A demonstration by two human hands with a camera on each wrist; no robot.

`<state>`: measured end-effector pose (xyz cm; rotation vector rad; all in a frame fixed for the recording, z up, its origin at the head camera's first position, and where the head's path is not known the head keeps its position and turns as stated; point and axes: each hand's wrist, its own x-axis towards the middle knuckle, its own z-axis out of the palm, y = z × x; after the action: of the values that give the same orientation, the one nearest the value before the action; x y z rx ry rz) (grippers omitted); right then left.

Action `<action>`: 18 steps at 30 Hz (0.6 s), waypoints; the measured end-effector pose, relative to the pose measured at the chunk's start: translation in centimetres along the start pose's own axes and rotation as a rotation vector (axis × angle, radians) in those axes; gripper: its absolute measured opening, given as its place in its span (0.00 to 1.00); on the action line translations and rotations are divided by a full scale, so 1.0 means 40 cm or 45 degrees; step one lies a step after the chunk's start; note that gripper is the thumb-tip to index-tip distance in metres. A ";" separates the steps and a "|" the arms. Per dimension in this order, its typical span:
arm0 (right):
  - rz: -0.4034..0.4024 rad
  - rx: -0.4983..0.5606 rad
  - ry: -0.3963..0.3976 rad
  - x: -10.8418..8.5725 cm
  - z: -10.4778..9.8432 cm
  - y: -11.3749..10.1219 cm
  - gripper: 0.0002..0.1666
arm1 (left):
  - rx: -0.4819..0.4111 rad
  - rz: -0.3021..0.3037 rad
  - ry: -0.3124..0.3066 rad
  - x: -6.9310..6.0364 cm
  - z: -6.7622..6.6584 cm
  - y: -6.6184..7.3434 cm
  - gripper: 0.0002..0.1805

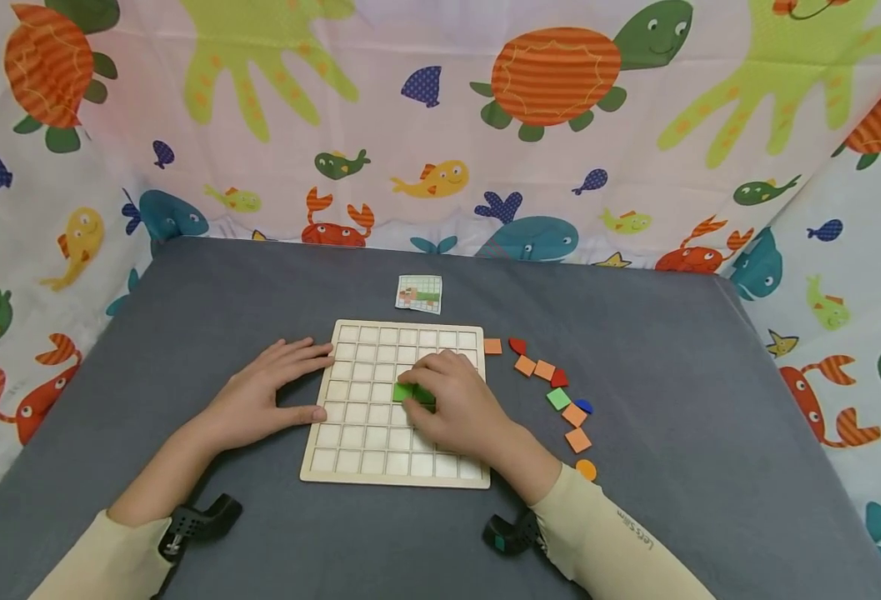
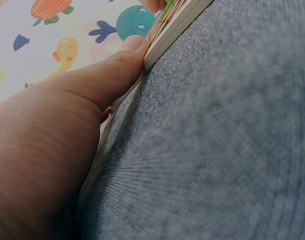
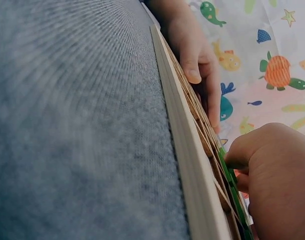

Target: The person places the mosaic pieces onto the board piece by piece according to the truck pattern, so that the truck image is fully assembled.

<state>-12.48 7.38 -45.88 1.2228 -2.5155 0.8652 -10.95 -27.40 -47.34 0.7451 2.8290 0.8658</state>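
A pale wooden grid board (image 1: 350,437) lies on the grey cloth. My left hand (image 1: 267,392) rests at its left edge, fingers and thumb extended and touching the rim. Over the middle of the board, my right hand (image 1: 458,408) has its thumb and fingers bent around a darker green tile (image 1: 424,395). Just left of that tile sits a light green one (image 1: 400,392). In the right wrist view, the thumb side of the right hand (image 3: 277,170) meets green pieces (image 3: 229,172) on the board; its fingertips are partly hidden.
Behind the board lies a small picture card (image 1: 419,294). Loose pieces curve along the right side: several orange squares (image 1: 578,440), red pieces (image 1: 558,377), a light green square (image 1: 558,399), a blue piece (image 1: 584,407) and an orange disc (image 1: 586,470). A printed curtain (image 1: 380,100) hangs behind.
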 end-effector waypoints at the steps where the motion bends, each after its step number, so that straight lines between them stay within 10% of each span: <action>1: 0.001 -0.001 0.001 0.001 0.000 0.000 0.10 | 0.001 0.002 -0.002 0.000 -0.002 -0.001 0.48; 18: 0.026 0.024 0.009 -0.006 -0.003 0.004 0.17 | 0.001 0.027 0.000 0.003 -0.008 -0.001 0.48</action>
<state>-12.45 7.68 -45.96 1.1996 -2.5238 0.8989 -11.14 -27.52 -47.08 0.7772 2.8265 0.8672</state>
